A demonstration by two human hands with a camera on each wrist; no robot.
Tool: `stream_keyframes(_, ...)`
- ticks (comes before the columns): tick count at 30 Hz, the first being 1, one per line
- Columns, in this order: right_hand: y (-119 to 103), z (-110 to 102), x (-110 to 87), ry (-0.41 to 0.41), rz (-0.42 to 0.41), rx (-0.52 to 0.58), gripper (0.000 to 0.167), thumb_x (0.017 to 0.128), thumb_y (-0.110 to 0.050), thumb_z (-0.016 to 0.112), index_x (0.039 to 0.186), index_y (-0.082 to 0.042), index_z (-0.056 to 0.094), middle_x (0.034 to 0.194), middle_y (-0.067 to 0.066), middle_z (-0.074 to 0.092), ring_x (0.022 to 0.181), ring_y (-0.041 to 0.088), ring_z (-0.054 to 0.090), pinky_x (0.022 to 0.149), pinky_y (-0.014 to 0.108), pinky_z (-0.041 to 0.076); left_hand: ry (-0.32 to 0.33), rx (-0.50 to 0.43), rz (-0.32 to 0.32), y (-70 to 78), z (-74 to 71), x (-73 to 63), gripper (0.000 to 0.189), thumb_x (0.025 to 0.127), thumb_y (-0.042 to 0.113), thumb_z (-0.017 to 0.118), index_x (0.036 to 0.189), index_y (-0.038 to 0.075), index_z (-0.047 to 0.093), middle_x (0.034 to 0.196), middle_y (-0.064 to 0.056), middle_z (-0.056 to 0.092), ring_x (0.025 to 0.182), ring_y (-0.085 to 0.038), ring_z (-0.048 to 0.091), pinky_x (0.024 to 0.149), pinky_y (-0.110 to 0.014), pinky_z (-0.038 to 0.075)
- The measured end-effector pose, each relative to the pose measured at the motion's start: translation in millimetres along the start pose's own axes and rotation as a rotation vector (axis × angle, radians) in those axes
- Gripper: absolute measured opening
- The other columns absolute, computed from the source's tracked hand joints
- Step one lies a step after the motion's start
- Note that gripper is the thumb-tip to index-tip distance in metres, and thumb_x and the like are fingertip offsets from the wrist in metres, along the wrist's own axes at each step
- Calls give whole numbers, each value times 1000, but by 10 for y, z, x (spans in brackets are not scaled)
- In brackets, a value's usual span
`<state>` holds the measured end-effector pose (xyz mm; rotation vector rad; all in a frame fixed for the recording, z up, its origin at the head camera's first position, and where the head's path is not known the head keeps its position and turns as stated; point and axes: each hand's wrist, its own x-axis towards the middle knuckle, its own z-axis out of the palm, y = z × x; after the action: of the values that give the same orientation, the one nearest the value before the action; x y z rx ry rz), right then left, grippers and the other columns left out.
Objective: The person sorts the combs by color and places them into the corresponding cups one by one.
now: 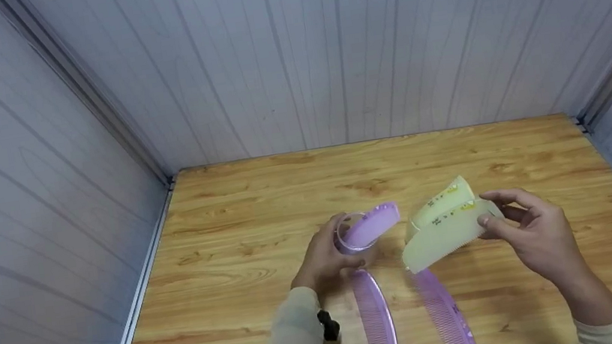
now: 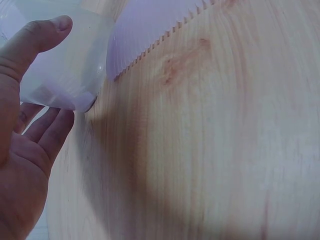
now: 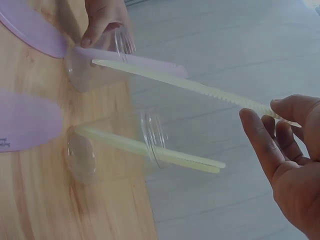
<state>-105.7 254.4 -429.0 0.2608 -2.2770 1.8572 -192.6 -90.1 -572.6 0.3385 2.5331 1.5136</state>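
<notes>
Left hand: the left jar [image 2: 80,55] is gripped by the left hand [image 1: 324,254], thumb on one side and fingers on the other.
Right hand: one end of a pale yellow comb [image 1: 448,232] is pinched by the right hand [image 1: 533,229]; the far-left end is left unsupported.
Held comb's place: it is held in the air, slanted down toward the left, in front of the right jar [image 3: 154,131] as seen from the head.
Right jar: it is stood upright on the tabletop [image 1: 218,233], held by neither hand; pale yellow comb plastic [image 1: 444,201] is leaned inside it, and whether that is one comb or two cannot be told.
Left jar's load: a purple comb [image 1: 374,224] is leaned toward the right, well past the rim.
Tipping risk: the right jar could be knocked over if its rim were caught by the held comb, since it is not steadied.
Slipping risk: the held comb could be swung or dropped, being pinched only at one end.
Snagging risk: its teeth could be hooked on the leaning plastic.
Left jar risk: it could be overbalanced to the right by the leaning comb if released carelessly.
Near side: the left loose comb [image 1: 376,325] and the right loose comb [image 1: 447,314], both purple, could be nudged by a low forearm.
</notes>
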Motion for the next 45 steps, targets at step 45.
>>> stream_keyframes(45, 174, -50, 175, 364, 16, 176, 37, 87, 14, 70, 123, 6, 65, 107, 16, 57, 88, 17, 68, 67, 27, 62, -21, -59, -9, 23, 2, -37, 103, 64, 9, 96, 152, 23, 43, 146, -9, 58, 135, -28, 54, 116, -45, 42)
